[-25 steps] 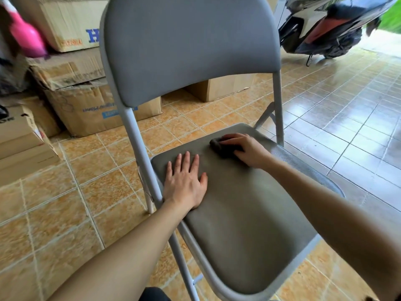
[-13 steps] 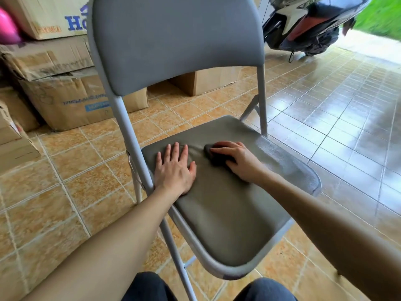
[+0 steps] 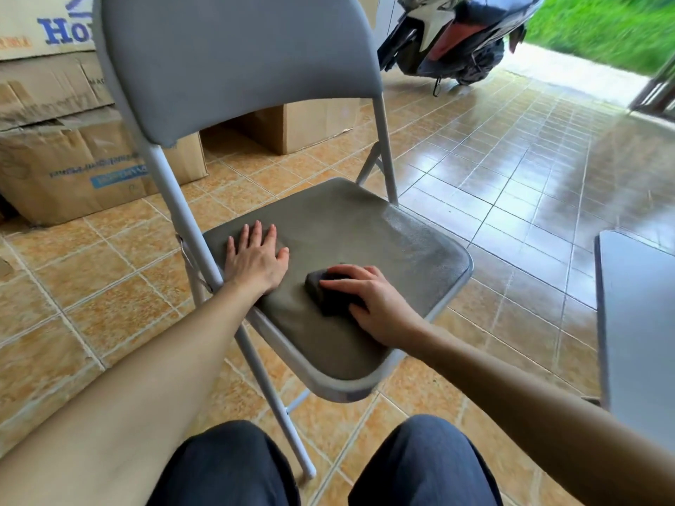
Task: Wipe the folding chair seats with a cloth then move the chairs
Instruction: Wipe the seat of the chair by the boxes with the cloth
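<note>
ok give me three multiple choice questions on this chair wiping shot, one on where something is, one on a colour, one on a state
1. Where is the cloth?
A. on the floor tiles
B. on the chair seat under the right hand
C. draped over the backrest

2. What colour is the backrest?
A. red
B. grey
C. yellow

3. How is the left hand placed?
A. flat, fingers spread, on the seat
B. gripping the backrest
C. raised off the chair

Answers:
1. B, the right hand presses the dark cloth on the seat.
2. B, its padding is plain grey.
3. A, its palm lies flat near the seat's rear left corner.
</note>
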Action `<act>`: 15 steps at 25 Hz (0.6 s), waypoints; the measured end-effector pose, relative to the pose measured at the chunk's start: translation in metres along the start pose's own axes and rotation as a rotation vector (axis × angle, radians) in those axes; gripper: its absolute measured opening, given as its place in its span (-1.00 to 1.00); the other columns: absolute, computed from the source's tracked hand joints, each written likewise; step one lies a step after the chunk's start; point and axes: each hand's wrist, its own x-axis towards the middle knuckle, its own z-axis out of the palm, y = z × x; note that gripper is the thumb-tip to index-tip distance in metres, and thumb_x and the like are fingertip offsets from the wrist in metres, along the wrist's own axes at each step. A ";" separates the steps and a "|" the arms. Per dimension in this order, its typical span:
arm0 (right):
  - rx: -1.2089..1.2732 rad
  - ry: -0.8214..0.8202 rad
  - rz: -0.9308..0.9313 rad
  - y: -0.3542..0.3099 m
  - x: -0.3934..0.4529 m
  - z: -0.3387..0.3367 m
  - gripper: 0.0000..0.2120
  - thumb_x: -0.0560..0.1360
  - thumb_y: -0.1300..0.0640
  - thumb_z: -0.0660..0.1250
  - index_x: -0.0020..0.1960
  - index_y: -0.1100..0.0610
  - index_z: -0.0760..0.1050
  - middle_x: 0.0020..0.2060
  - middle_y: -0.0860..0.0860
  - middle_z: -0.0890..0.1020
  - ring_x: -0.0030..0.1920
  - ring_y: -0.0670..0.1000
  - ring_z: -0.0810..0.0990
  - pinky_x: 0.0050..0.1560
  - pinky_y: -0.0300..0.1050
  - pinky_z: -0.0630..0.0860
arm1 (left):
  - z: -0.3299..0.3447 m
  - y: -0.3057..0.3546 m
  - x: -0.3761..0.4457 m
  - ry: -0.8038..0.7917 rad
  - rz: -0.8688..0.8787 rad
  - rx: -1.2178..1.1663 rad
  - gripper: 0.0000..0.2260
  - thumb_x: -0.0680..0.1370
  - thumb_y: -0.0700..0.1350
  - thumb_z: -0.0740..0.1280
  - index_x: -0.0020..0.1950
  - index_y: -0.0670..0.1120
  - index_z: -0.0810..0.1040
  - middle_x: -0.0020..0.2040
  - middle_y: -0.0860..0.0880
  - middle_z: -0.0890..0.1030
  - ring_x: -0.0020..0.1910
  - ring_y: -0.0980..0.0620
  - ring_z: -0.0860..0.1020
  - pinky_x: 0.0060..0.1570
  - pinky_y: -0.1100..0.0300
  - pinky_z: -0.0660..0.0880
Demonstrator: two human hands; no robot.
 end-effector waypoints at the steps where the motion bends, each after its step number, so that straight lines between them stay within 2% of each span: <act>1: -0.020 -0.028 -0.070 0.000 -0.017 -0.005 -0.49 0.40 0.34 0.19 0.28 0.00 0.52 0.34 0.00 0.49 0.24 0.06 0.41 0.33 -0.13 0.27 | -0.002 0.000 -0.002 -0.034 0.009 -0.022 -0.43 0.62 0.15 0.00 0.60 -0.01 0.01 0.62 -0.04 -0.06 0.59 -0.05 -0.10 0.55 -0.07 -0.18; 2: -0.038 -0.035 -0.101 0.007 -0.028 -0.015 -0.50 0.41 0.33 0.19 0.28 0.00 0.52 0.33 0.00 0.49 0.23 0.04 0.41 0.32 -0.15 0.27 | -0.004 0.001 -0.006 -0.066 0.028 -0.031 -0.42 0.62 0.16 0.01 0.60 -0.02 0.01 0.62 -0.04 -0.07 0.59 -0.05 -0.10 0.55 -0.07 -0.18; 4: -0.099 0.022 -0.012 0.038 -0.031 -0.038 -0.51 0.40 0.36 0.21 0.25 0.03 0.55 0.30 0.02 0.53 0.24 0.09 0.45 0.28 -0.20 0.25 | -0.005 0.003 -0.022 -0.095 0.078 -0.020 -0.40 0.62 0.15 0.05 0.60 -0.04 0.02 0.62 -0.04 -0.07 0.59 -0.04 -0.10 0.55 -0.07 -0.16; 6: -0.141 0.138 0.172 0.076 -0.026 -0.060 -0.51 0.37 0.42 0.23 0.20 0.08 0.59 0.25 0.09 0.57 0.23 0.20 0.51 0.24 -0.22 0.23 | -0.004 0.003 -0.045 -0.075 0.144 -0.021 -0.41 0.62 0.13 0.08 0.60 -0.05 0.02 0.62 -0.05 -0.07 0.59 -0.04 -0.09 0.54 -0.05 -0.15; 8: -0.042 0.249 0.422 0.096 -0.025 -0.079 -0.57 0.39 0.44 0.24 0.17 0.15 0.60 0.18 0.15 0.61 0.20 0.19 0.55 0.24 -0.16 0.32 | -0.007 0.006 -0.066 -0.060 0.207 -0.070 -0.41 0.62 0.11 0.12 0.59 -0.06 0.06 0.61 -0.06 -0.04 0.59 -0.03 -0.08 0.54 -0.04 -0.13; 9: 0.108 0.309 0.535 0.097 -0.025 -0.087 -0.63 0.42 0.40 0.25 0.15 0.15 0.59 0.12 0.16 0.64 0.14 0.17 0.59 0.18 -0.09 0.41 | -0.009 0.011 -0.071 -0.042 0.234 -0.124 -0.42 0.61 0.09 0.16 0.58 -0.06 0.10 0.61 -0.06 0.01 0.59 -0.03 -0.05 0.54 -0.02 -0.09; 10: 0.322 0.385 0.627 0.093 -0.024 -0.093 -0.71 0.47 0.35 0.25 0.12 0.13 0.57 0.02 0.16 0.65 0.02 0.15 0.62 0.05 -0.04 0.49 | -0.016 0.020 -0.076 -0.019 0.258 -0.190 -0.42 0.60 0.08 0.20 0.57 -0.07 0.15 0.60 -0.07 0.09 0.59 -0.04 0.01 0.54 0.02 -0.03; 12: 0.874 0.486 0.722 0.076 -0.025 -0.104 -0.85 0.54 0.23 0.22 0.06 0.14 0.51 -0.16 0.17 0.60 -0.27 0.11 0.62 -0.32 -0.11 0.53 | -0.028 0.047 -0.080 -0.007 0.286 -0.391 -0.46 0.57 0.03 0.29 0.51 -0.10 0.29 0.51 -0.07 0.32 0.51 -0.03 0.24 0.48 0.11 0.15; 13: 1.128 0.432 0.757 0.065 -0.027 -0.108 -0.84 0.56 0.14 0.21 0.08 0.15 0.49 -0.21 0.17 0.58 -0.34 0.08 0.60 -0.40 -0.15 0.51 | -0.034 0.065 -0.082 -0.040 0.272 -0.530 -0.50 0.56 0.02 0.33 0.46 -0.11 0.38 0.41 -0.06 0.44 0.44 -0.01 0.36 0.42 0.14 0.25; 15: 1.441 0.220 0.737 0.050 -0.032 -0.112 -0.60 0.51 -0.10 0.23 0.17 0.18 0.48 -0.17 0.17 0.60 -0.25 0.08 0.61 -0.31 -0.14 0.56 | -0.044 0.099 -0.090 -0.153 0.195 -0.843 -0.59 0.53 0.05 0.36 0.31 -0.13 0.53 0.20 0.00 0.59 0.24 0.06 0.52 0.25 0.20 0.41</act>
